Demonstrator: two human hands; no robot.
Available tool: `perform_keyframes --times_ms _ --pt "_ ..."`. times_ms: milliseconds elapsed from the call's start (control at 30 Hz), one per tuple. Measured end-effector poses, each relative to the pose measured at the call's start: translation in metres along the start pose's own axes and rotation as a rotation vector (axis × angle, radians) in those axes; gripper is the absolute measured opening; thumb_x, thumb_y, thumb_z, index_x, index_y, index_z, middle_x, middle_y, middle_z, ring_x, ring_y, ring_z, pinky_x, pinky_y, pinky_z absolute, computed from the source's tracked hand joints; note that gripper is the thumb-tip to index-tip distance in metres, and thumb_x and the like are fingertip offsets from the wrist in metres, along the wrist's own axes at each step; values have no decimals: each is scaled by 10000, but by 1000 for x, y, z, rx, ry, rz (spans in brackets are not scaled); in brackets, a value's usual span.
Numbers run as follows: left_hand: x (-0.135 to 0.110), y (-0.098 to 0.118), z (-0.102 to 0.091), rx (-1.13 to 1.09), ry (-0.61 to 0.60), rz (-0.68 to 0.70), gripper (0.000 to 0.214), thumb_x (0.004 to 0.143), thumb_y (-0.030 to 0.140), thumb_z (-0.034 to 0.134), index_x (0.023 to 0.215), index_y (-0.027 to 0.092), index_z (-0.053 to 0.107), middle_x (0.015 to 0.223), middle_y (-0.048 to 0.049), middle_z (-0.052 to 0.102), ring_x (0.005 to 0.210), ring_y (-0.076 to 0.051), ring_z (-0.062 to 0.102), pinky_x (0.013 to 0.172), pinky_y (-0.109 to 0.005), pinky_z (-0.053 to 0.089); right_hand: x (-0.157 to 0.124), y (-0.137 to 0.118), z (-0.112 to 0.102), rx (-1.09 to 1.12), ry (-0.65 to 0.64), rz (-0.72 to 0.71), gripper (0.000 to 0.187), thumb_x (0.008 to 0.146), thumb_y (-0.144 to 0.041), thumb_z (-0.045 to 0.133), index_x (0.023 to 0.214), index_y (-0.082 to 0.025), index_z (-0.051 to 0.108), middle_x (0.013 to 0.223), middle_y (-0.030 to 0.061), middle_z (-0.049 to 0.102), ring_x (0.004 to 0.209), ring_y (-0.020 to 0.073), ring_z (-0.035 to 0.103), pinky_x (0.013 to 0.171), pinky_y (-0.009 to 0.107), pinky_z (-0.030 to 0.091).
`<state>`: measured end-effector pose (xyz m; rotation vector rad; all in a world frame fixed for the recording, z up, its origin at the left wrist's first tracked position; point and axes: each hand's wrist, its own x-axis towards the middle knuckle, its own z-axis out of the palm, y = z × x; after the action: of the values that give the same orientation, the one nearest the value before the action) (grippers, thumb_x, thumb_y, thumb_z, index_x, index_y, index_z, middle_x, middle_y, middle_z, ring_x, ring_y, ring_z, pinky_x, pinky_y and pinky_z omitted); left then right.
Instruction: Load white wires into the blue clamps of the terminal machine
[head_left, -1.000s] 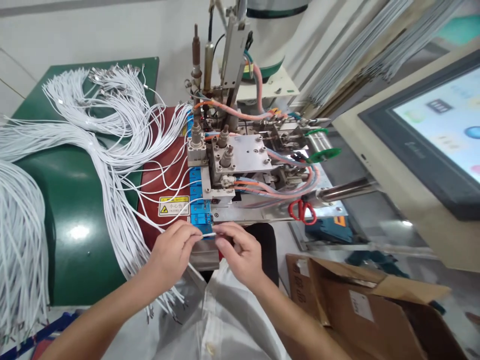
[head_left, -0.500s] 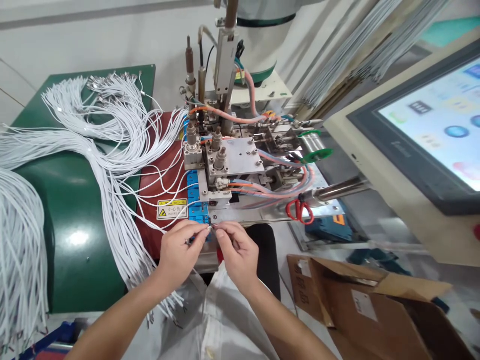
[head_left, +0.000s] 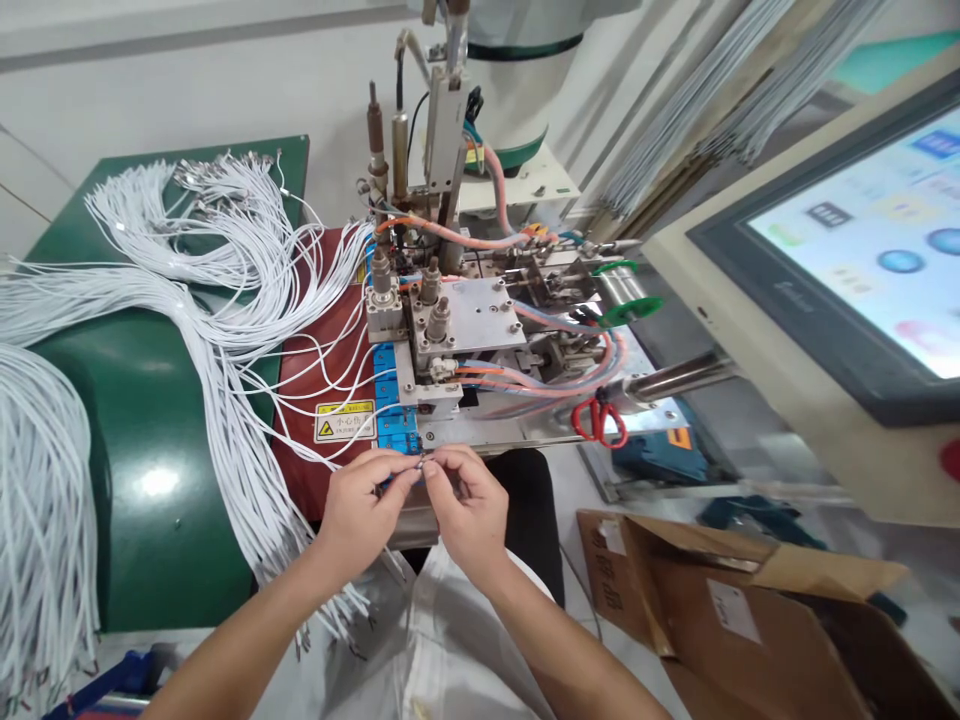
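Just in front of the blue clamp row (head_left: 391, 410), my left hand (head_left: 366, 508) pinches the end of a white cable between thumb and forefinger. My right hand (head_left: 472, 508) is closed against it, thumb and finger pinching the thin wires at the cable's tip. The fingertips of both hands meet and hide most of that tip. Several white cables (head_left: 330, 365) run from the clamps to a large bundle (head_left: 217, 390) on the left.
A soldering machine (head_left: 469, 320) with a green-flanged wire spool (head_left: 628, 293) stands ahead. Red-handled scissors (head_left: 598, 422) lie at its right edge. A touch screen (head_left: 862, 240) leans in on the right, above an opened cardboard box (head_left: 720, 600). More cables cover the green table (head_left: 165, 540).
The fingertips of my two hands have come closer together at the cable tip. My right hand has shifted slightly left.
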<state>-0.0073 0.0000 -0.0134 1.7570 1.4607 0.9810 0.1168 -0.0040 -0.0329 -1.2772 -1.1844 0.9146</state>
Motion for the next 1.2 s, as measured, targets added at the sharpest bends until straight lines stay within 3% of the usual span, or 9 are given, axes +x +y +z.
perform_keyframes --times_ms 100,267,400,567,833,967,1067,1200 --pt "1 2 -1 2 -6 -31 103 782 175 577 790 192 678 780 -22 689 734 -134 635 683 -232 520 -2 2 3 24 4 11 87 765 -153 534 688 -179 563 697 9 551 661 132 539 635 269 457" --pt "-4 0 7 76 115 12 99 786 184 557 795 186 655 770 -23 669 724 -140 618 699 -258 504 -3 2 8 66 20 40 85 781 -161 520 702 -179 548 715 9 547 683 130 533 648 266 452" --pt "-8 -4 12 87 165 -53 101 803 205 530 795 181 628 736 -14 651 671 -129 601 632 -237 492 -1 -2 12 95 25 46 103 782 -170 526 686 -179 563 709 9 549 687 133 542 650 264 455" --pt "-10 -5 13 42 175 -121 112 808 226 516 785 177 614 718 -9 642 635 -124 593 596 -226 482 4 -4 11 75 -11 13 115 767 -157 551 671 -183 607 699 13 582 686 139 559 657 270 459" --pt "-10 -4 13 -6 150 -119 125 826 229 498 780 179 603 721 -8 626 654 -123 579 612 -224 471 11 -7 7 38 -42 -24 118 741 -126 565 655 -189 615 675 11 590 656 135 570 626 260 469" --pt "-9 -5 10 -9 94 -94 137 843 224 479 784 180 595 713 -6 618 654 -122 574 617 -222 464 16 -9 -1 -51 -108 -107 124 747 -121 552 661 -188 611 667 18 602 655 140 579 625 266 475" --pt "-6 -2 3 51 26 -35 124 843 199 478 815 183 598 766 -14 631 705 -128 584 666 -231 462 22 -11 -12 -200 -185 -274 111 751 -121 545 695 -182 620 687 35 619 674 152 573 645 284 472" --pt "0 5 -10 284 -240 52 198 843 153 430 733 182 592 713 -12 596 669 -134 558 630 -243 440 33 -13 -25 -485 -434 -520 127 751 -115 514 707 -165 622 694 59 618 677 172 530 629 301 443"
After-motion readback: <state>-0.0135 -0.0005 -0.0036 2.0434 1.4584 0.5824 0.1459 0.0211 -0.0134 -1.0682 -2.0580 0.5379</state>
